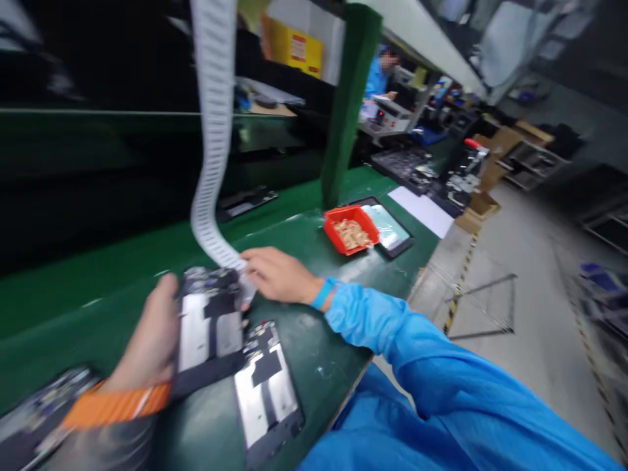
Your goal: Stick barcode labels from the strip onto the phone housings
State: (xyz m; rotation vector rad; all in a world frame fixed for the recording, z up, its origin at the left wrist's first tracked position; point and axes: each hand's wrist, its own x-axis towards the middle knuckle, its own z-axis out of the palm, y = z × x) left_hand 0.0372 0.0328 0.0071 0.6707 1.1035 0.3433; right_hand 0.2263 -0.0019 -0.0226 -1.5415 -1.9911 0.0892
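My left hand [156,327], blurred and with an orange band at its wrist, grips an opened phone [206,327] by its left edge. Bare circuitry shows at the phone's top, above a silver battery area. At the phone's upper right corner, my right hand [277,271] pinches the lower end of a white strip [213,163] with rows of small marks. Its fingertips are partly hidden. The strip hangs down from above. A second opened phone [269,392] lies on the green bench just right of the held one. Another opened device [44,412] lies at lower left, partly behind my left wrist.
A red tray [338,245] of small tan pieces overlaps a dark tablet-like device [392,229]. Behind it stands a green post [350,98]. A dark phone part [248,201] lies under the shelf. Farther along the bench, a person in blue [377,75] sits near a boxed instrument [390,116].
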